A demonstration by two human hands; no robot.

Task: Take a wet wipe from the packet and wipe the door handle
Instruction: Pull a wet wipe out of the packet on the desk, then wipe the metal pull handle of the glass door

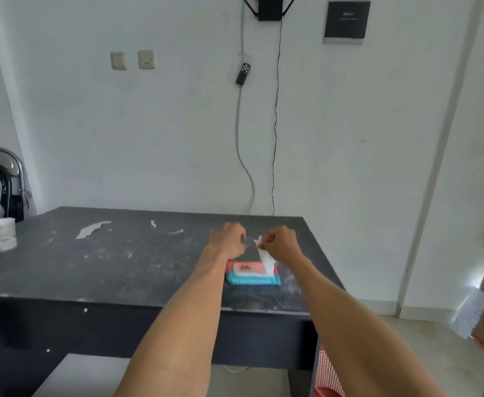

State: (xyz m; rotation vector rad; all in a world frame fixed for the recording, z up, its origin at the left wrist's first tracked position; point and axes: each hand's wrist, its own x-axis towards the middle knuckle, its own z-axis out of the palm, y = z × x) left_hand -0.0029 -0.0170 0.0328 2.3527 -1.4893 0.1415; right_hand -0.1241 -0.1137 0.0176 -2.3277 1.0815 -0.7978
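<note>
— Where do we stand with the wipe [265, 255]?

— Half out of the packet [252, 273], which lies on the desk [106, 262] near its right front corner. Our right hand [281, 244], just above the packet, has its grip pinched on the wipe's top end.

— And the left hand [229, 240]?

— Beside it, curled; we cannot tell whether it holds anything. Both arms reach forward. The door handle isn't in view; wiping remains.

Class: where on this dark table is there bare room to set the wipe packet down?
Free: the wide middle of the table, between the paper cup and the packet. Crowded: the far strip with paper scraps, and the spot where both hands work the wipe.
</note>
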